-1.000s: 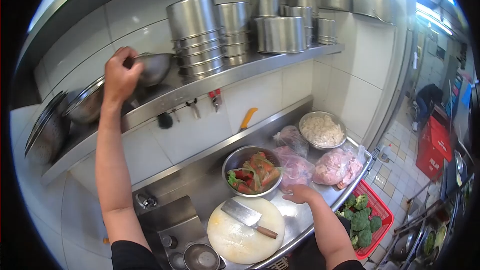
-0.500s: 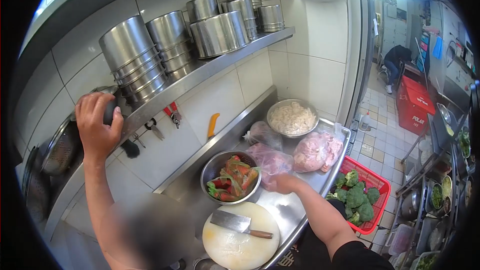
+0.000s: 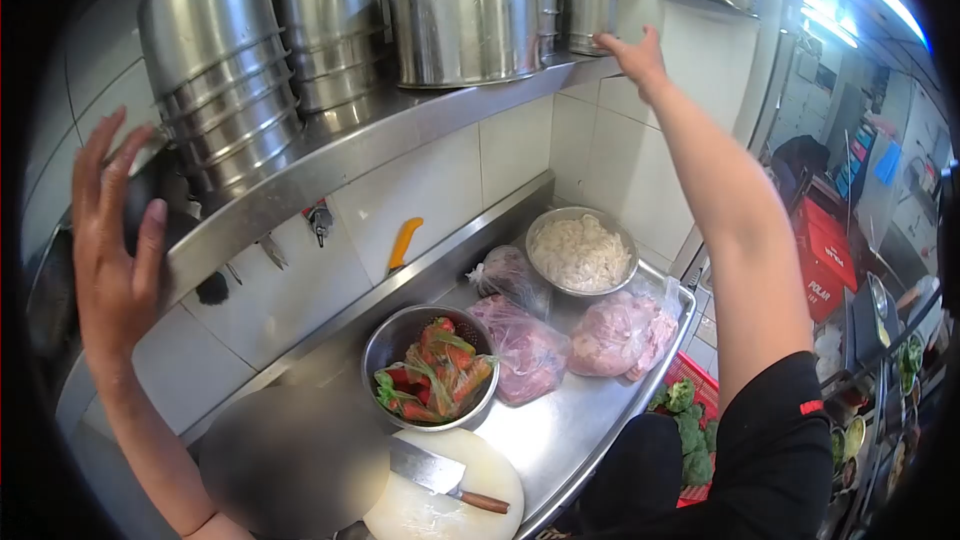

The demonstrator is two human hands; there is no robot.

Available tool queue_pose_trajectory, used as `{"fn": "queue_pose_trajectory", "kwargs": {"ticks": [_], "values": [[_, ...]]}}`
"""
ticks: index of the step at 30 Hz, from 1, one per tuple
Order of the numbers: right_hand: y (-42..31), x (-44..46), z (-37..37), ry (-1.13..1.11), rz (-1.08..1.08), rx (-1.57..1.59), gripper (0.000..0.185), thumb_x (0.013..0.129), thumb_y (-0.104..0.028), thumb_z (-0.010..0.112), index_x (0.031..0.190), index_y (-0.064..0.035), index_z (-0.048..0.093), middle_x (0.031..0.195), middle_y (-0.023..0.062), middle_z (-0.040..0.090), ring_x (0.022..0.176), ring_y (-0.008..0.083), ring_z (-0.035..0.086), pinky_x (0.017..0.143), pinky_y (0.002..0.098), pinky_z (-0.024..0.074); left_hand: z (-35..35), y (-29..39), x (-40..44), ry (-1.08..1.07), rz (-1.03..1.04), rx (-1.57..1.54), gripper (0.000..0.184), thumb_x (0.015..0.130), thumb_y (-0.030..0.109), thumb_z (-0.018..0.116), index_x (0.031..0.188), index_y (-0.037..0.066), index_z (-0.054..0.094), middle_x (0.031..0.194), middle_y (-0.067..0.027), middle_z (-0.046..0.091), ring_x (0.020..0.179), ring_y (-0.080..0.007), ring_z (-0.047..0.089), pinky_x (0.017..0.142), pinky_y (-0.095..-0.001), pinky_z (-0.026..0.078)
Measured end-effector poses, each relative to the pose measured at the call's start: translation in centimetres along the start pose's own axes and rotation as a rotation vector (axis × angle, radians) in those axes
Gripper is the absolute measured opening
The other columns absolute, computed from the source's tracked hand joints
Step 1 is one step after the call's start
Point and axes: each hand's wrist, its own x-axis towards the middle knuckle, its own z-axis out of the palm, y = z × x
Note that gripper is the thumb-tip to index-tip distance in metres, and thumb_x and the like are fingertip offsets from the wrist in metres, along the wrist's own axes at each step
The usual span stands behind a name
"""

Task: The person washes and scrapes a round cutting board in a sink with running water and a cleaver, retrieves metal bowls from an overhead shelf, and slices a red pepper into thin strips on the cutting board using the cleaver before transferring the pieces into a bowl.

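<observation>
My left hand (image 3: 115,230) is raised at the left end of the steel shelf (image 3: 450,110), fingers spread, close to a tall stack of steel pots (image 3: 215,60). Whether it touches the shelf edge I cannot tell. At the shelf's right end my right hand (image 3: 638,60) reaches up with fingers apart. Its fingertips are at or very near a small steel container (image 3: 590,22); contact is unclear. Left of that container stands a wide steel pot (image 3: 465,32). Another stack of pots (image 3: 330,25) stands farther left.
On the steel counter below are a cleaver (image 3: 428,467) on a round cutting board (image 3: 490,470), a colander of peppers (image 3: 368,360), bagged meat (image 3: 525,345) and a bowl of pale pieces (image 3: 580,252). Broccoli (image 3: 690,430) sits in a red basket. A blurred patch hides the lower left.
My right hand has risen from beside the bagged meat to the shelf's right end. My left hand has spread its fingers at the shelf's left end. The view has shifted.
</observation>
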Motion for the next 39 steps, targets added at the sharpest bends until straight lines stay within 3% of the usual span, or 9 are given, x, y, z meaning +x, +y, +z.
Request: {"fn": "queue_pose_trajectory", "kwargs": {"ticks": [7,13,19,23,25,28,33,35,39], "values": [[0.2,5.5,3.7,-0.134,-0.058,-0.048,0.142,0.054,-0.059,0.091,0.153,0.0083,0.014,0.147,0.0275,0.046,0.134,0.0349,0.05,0.113,0.041,0.0412,0.4,-1.3,-0.4,-0.05,-0.013,0.104,0.052,0.102,0.035,0.047,0.151,0.018,0.047,0.16,-0.0091,0.039,0.151,-0.0322,0.029,0.125,-0.054,0.015],[0.1,5.1,3.6,-0.053,-0.141,-0.11,0.118,0.064,-0.055,0.088,0.147,0.0072,0.032,0.14,0.0265,0.053,0.131,0.0368,0.053,0.109,0.0425,0.043,0.1,-0.8,-0.2,-0.037,-0.047,0.062,0.056,0.099,0.033,0.054,0.148,0.005,0.048,0.15,-0.0158,0.051,0.144,-0.0326,0.042,0.123,-0.0504,0.02],[4.4,6.3,2.3,0.204,-0.174,0.233,0.09,0.073,-0.048,0.087,0.139,-0.0032,0.045,0.129,0.0112,0.06,0.116,0.025,0.06,0.096,0.0384,0.0485,0.0,0.5,0.1,0.081,-0.123,-0.118,0.042,0.092,0.027,0.066,0.126,0.002,0.066,0.11,-0.0197,0.072,0.107,-0.0382,0.065,0.109,-0.0471,0.042],[1.3,-4.1,-2.7,0.16,-0.029,0.734,0.074,0.076,-0.04,0.086,0.133,-0.0149,0.047,0.121,0.0045,0.058,0.105,0.0146,0.061,0.079,0.0353,0.0563,-0.7,-0.6,0.2,0.148,-0.158,-0.209,0.035,0.093,0.027,0.067,0.116,0.0,0.07,0.104,-0.0187,0.074,0.1,-0.031,0.069,0.097,-0.0397,0.05],[2.7,-9.7,-4.9,0.113,0.008,0.919,0.071,0.084,-0.033,0.08,0.139,-0.0156,0.04,0.127,0.0038,0.055,0.111,0.0162,0.06,0.084,0.0377,0.0588,-1.9,-2.5,0.9,0.124,-0.44,-0.58,0.032,0.095,0.026,0.067,0.108,-0.003,0.072,0.101,-0.0174,0.075,0.092,-0.0228,0.071,0.087,-0.0341,0.052],[6.4,-18.9,-6.7,0.018,0.059,0.99,0.072,0.092,-0.036,0.07,0.15,-0.0144,0.034,0.134,0.0044,0.052,0.121,0.0199,0.056,0.099,0.0441,0.0508,-4.0,-9.7,3.2,0.051,-0.502,-0.472,0.035,0.098,0.027,0.062,0.116,-0.002,0.07,0.105,-0.0127,0.074,0.099,-0.0185,0.067,0.091,-0.0315,0.05],[11.0,-35.7,-7.1,0.012,0.362,1.1,0.049,0.091,-0.025,0.068,0.134,-0.0056,0.052,0.12,0.0066,0.063,0.109,0.0189,0.064,0.096,0.0381,0.0538,0.3,-18.4,5.9,-0.358,-0.426,-0.149,0.036,0.092,0.026,0.066,0.118,0.002,0.071,0.103,-0.0126,0.073,0.095,-0.0224,0.067,0.087,-0.0336,0.051],[12.6,-42.1,-7.1,-0.023,0.54,1.137,0.051,0.092,-0.029,0.066,0.135,-0.0072,0.051,0.122,0.0042,0.064,0.113,0.02,0.063,0.098,0.0413,0.053,2.5,-19.2,6.2,-0.943,-0.365,-0.163,0.042,0.087,0.032,0.072,0.117,0.003,0.072,0.098,-0.0123,0.073,0.089,-0.0247,0.066,0.083,-0.0371,0.052],[13.0,-50.9,-7.9,-0.132,0.685,1.072,0.065,0.088,-0.033,0.066,0.146,-0.0165,0.043,0.129,0.0033,0.06,0.114,0.0211,0.063,0.089,0.0473,0.059,4.1,-17.6,6.2,-1.014,-0.434,-0.135,0.046,0.084,0.041,0.073,0.109,0.002,0.075,0.096,-0.0146,0.073,0.089,-0.0289,0.067,0.083,-0.0411,0.051]]}}
